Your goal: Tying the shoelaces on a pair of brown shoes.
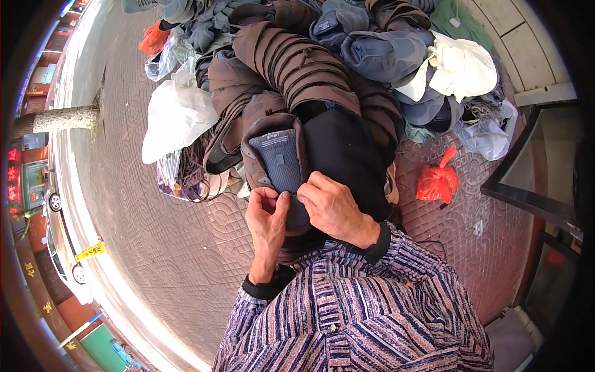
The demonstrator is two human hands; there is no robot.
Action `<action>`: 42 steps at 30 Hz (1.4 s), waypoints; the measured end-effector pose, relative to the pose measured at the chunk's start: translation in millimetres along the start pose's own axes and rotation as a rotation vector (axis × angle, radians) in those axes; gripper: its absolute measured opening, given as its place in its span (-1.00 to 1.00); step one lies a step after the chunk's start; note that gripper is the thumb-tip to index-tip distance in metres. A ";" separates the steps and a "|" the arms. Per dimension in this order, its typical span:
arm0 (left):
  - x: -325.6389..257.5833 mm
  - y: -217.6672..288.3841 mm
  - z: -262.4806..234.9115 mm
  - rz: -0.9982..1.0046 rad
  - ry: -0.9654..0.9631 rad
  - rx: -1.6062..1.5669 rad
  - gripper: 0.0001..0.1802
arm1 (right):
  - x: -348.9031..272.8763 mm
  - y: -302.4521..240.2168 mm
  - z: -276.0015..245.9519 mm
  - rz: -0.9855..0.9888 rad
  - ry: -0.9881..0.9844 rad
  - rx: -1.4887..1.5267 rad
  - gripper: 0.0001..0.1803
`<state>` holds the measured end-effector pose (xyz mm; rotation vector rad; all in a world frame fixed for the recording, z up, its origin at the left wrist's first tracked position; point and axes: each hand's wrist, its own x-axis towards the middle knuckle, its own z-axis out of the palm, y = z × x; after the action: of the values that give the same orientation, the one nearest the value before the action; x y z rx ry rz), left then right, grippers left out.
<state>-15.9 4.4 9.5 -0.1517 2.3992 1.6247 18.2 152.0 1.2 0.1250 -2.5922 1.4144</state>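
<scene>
A brown shoe upper (253, 146) with a ribbed grey tongue (282, 162) lies over my lap, its toe end toward me. My left hand (266, 224) is closed, thumb and fingertips pinching the upper beside the lower end of the tongue. Just to its right, my right hand (334, 208) is closed too, its fingertips gripping the upper's edge at the same spot. Whether a thin lace or thread runs between the fingertips is too small to tell. Black cloth (347, 149) covers my lap under and right of the upper.
A long stack of brown shoe uppers (297, 62) curves away beyond my lap. Grey-blue uppers (384, 53) and a white cloth (465, 65) are heaped at the far right. A white plastic bag (176, 115) and brown laces (192, 167) lie left; a red bag (437, 180) sits right.
</scene>
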 end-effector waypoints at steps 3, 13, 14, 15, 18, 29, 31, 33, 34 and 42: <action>-0.8 2.8 -0.1 -0.004 -0.006 -0.015 -0.81 | 2.6 -1.3 -2.2 -0.026 -0.019 -0.034 -0.91; -0.1 -1.1 -4.1 0.005 -0.034 -0.022 -0.81 | 14.3 -9.4 -3.9 -0.083 -0.105 -0.122 -0.84; 0.2 -1.7 -3.5 0.004 -0.033 -0.028 -0.81 | 16.4 -9.9 -4.1 -0.092 -0.121 -0.117 -0.83; -0.1 -1.4 -4.5 0.017 -0.037 -0.031 -0.82 | 18.3 -11.7 -3.5 -0.105 -0.138 -0.110 -0.82; -1.5 -3.7 -8.5 0.026 -0.050 -0.077 -0.83 | 14.8 -8.1 -5.2 -0.136 -0.122 -0.042 -0.81; 4.5 1.6 -23.3 0.531 -0.115 0.351 -0.79 | 14.5 -17.6 5.6 -0.099 -0.010 -0.037 -0.68; 12.6 6.2 -24.0 0.561 -0.243 0.538 -0.84 | 10.4 -11.7 3.8 -0.074 0.009 -0.008 -0.69; 23.0 15.2 -28.8 0.615 -0.279 0.640 -0.85 | 7.8 -8.3 0.0 0.306 -0.072 0.375 -0.69; 29.9 16.9 -35.2 0.715 -0.333 0.765 -0.85 | 7.2 -13.4 -7.8 0.532 -0.141 0.613 -0.65; 129.6 -32.4 -390.8 0.862 0.619 1.430 -0.76 | -23.9 -11.2 -132.5 0.917 -0.680 0.575 -0.68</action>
<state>-188.2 -363.2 85.5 0.8063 3.6750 -0.5291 59.6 256.8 75.6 -0.7210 -2.7347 2.8334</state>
